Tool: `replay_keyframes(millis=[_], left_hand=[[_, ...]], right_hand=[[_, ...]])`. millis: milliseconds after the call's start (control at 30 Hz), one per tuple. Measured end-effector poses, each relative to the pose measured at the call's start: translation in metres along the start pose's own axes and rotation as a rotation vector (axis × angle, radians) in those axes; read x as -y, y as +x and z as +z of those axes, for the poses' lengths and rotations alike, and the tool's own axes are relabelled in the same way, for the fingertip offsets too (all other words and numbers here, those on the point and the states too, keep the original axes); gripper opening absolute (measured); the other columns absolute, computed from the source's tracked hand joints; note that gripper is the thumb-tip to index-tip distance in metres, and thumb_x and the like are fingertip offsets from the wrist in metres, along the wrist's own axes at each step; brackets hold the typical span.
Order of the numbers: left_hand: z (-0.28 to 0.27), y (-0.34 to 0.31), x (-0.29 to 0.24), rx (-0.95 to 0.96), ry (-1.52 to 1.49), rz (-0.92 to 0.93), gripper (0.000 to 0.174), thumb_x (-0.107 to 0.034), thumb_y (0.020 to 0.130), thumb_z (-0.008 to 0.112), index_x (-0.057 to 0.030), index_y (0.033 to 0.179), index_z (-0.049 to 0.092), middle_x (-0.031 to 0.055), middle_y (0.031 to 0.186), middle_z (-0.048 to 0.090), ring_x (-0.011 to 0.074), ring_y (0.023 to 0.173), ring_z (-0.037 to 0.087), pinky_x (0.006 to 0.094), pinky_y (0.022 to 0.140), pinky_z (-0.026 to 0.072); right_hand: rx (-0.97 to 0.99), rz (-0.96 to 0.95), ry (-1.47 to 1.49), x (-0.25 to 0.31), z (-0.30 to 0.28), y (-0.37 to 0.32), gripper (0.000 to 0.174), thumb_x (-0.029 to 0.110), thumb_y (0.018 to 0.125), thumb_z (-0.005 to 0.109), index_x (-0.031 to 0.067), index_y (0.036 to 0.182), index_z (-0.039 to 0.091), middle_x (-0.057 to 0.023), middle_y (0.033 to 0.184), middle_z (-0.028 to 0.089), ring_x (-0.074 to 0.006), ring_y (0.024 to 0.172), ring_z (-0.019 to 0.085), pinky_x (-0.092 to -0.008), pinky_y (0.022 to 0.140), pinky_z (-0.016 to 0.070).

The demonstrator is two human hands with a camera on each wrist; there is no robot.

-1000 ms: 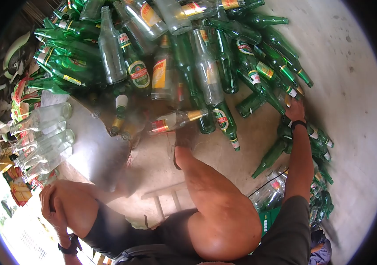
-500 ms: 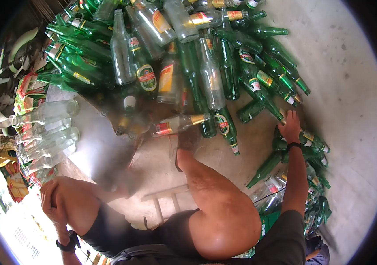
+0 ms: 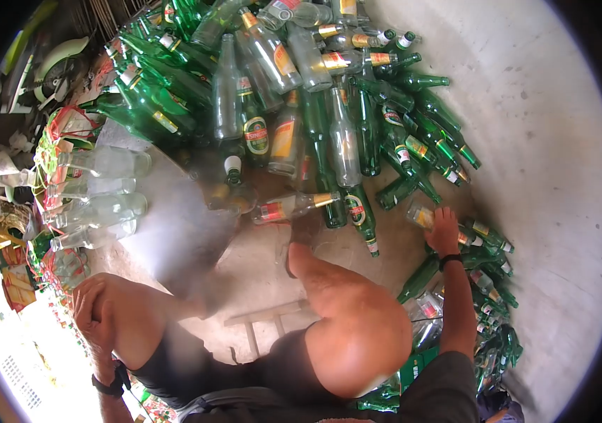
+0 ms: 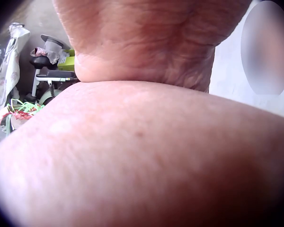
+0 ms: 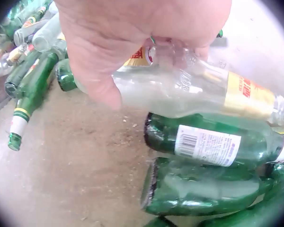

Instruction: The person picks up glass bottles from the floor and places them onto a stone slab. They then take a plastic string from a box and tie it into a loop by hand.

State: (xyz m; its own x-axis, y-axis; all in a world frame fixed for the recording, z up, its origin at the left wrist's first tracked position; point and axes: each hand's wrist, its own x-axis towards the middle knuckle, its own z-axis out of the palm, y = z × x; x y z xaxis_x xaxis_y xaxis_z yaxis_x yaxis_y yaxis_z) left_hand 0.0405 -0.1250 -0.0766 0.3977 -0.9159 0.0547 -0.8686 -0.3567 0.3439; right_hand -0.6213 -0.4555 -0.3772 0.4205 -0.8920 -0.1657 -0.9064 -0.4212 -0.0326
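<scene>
My right hand (image 3: 444,233) grips a clear glass bottle (image 5: 180,92) with a gold neck label, thumb on the near side and fingers round the far side. The bottle lies level in the right wrist view, close over a row of green bottles (image 5: 208,142). Part of its body label is hidden by the hand. On my bent left knee (image 3: 135,321) rests my left hand (image 3: 93,304), holding nothing. The left wrist view shows mostly the palm heel (image 4: 146,47) on the skin of the leg.
A large heap of green and clear bottles (image 3: 315,113) covers the floor ahead. Several clear bottles (image 3: 103,208) lie side by side at the left. More bottles (image 3: 498,352) and a green crate (image 3: 417,366) are at my right, beside the pale wall (image 3: 554,176).
My right hand has drawn back from the heap's right edge toward me, now with the clear bottle in its grip. The head view has shifted slightly. My left hand stays on the knee.
</scene>
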Motion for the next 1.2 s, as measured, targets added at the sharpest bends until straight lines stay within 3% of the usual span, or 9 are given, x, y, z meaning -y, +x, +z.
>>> replay_keyframes(millis=[467, 600, 733, 833, 900, 1000, 1033, 1100, 1200], left_hand=[[-0.012, -0.024, -0.001, 0.002, -0.037, 0.119, 0.031, -0.005, 0.081, 0.066, 0.0013, 0.112, 0.068, 0.0183, 0.116, 0.068, 0.0368, 0.115, 0.061, 0.0456, 0.104, 0.0460], [-0.010, -0.029, 0.003, 0.004, -0.026, 0.131, 0.037, 0.000, 0.080, 0.066, 0.0002, 0.117, 0.068, 0.0163, 0.117, 0.068, 0.0332, 0.114, 0.062, 0.0438, 0.105, 0.0459], [-0.014, -0.033, -0.027, 0.030, -0.204, 0.104, 0.039, 0.000, 0.080, 0.066, 0.0001, 0.119, 0.068, 0.0152, 0.117, 0.068, 0.0302, 0.116, 0.062, 0.0425, 0.105, 0.0457], [-0.014, -0.037, -0.058, 0.065, -0.220, 0.209, 0.042, 0.001, 0.080, 0.066, 0.0001, 0.122, 0.067, 0.0142, 0.120, 0.068, 0.0282, 0.116, 0.063, 0.0408, 0.105, 0.0454], [-0.009, -0.043, -0.082, 0.096, -0.437, 0.227, 0.047, 0.001, 0.078, 0.068, 0.0017, 0.125, 0.064, 0.0151, 0.122, 0.067, 0.0262, 0.110, 0.066, 0.0386, 0.102, 0.0472], [-0.008, -0.046, -0.136, 0.075, -0.454, 0.354, 0.060, 0.004, 0.072, 0.073, 0.0034, 0.130, 0.058, 0.0156, 0.125, 0.066, 0.0265, 0.099, 0.071, 0.0403, 0.098, 0.0500], [-0.002, -0.051, -0.146, 0.091, -0.561, 0.333, 0.066, 0.003, 0.069, 0.081, 0.0016, 0.131, 0.058, 0.0160, 0.127, 0.066, 0.0313, 0.109, 0.068, 0.0425, 0.100, 0.0488], [0.006, -0.044, -0.164, 0.009, -0.528, 0.642, 0.071, -0.005, 0.066, 0.089, -0.0019, 0.130, 0.059, 0.0185, 0.129, 0.064, 0.0366, 0.129, 0.057, 0.0449, 0.102, 0.0492], [0.014, -0.043, -0.182, -0.088, -0.669, 0.825, 0.055, -0.003, 0.071, 0.085, -0.0015, 0.121, 0.064, 0.0199, 0.130, 0.062, 0.0375, 0.122, 0.062, 0.0443, 0.097, 0.0549]], right_hand=[[0.065, 0.316, 0.427, 0.120, -0.051, -0.107, 0.048, 0.032, 0.064, 0.084, 0.0044, 0.093, 0.057, -0.0149, 0.091, 0.057, -0.0366, 0.083, 0.059, -0.0450, 0.073, 0.0495], [0.066, 0.407, 0.758, 0.131, -0.091, -0.085, 0.052, 0.042, 0.070, 0.085, 0.0008, 0.091, 0.063, -0.0116, 0.082, 0.060, -0.0205, 0.073, 0.056, -0.0357, 0.067, 0.0463], [-0.067, 0.421, 1.387, 0.183, -0.205, -0.064, 0.045, 0.040, 0.085, 0.076, 0.0005, 0.105, 0.068, -0.0028, 0.087, 0.065, -0.0123, 0.076, 0.060, -0.0297, 0.068, 0.0484], [-0.004, 0.328, 1.583, 0.196, -0.259, -0.060, 0.041, 0.040, 0.090, 0.073, 0.0027, 0.106, 0.068, -0.0037, 0.090, 0.067, -0.0129, 0.081, 0.064, -0.0287, 0.072, 0.0517], [0.055, 0.137, 1.977, 0.218, -0.289, -0.064, 0.050, 0.043, 0.098, 0.064, 0.0007, 0.123, 0.061, -0.0086, 0.102, 0.067, -0.0202, 0.093, 0.067, -0.0424, 0.088, 0.0580], [0.089, 0.004, 2.199, 0.261, -0.315, -0.069, 0.057, 0.048, 0.098, 0.062, 0.0004, 0.130, 0.054, -0.0139, 0.108, 0.066, -0.0278, 0.098, 0.068, -0.0538, 0.095, 0.0573], [0.039, 0.034, 2.275, 0.280, -0.326, -0.075, 0.059, 0.049, 0.098, 0.061, 0.0006, 0.130, 0.053, -0.0150, 0.109, 0.066, -0.0299, 0.100, 0.069, -0.0552, 0.094, 0.0571], [0.076, 0.114, 2.460, 0.314, -0.333, -0.087, 0.059, 0.051, 0.099, 0.059, 0.0014, 0.131, 0.052, -0.0158, 0.109, 0.067, -0.0329, 0.100, 0.070, -0.0563, 0.095, 0.0568], [0.261, 0.123, 2.561, 0.344, -0.323, -0.089, 0.060, 0.055, 0.099, 0.057, 0.0018, 0.129, 0.053, -0.0180, 0.106, 0.069, -0.0332, 0.099, 0.070, -0.0543, 0.092, 0.0590]])
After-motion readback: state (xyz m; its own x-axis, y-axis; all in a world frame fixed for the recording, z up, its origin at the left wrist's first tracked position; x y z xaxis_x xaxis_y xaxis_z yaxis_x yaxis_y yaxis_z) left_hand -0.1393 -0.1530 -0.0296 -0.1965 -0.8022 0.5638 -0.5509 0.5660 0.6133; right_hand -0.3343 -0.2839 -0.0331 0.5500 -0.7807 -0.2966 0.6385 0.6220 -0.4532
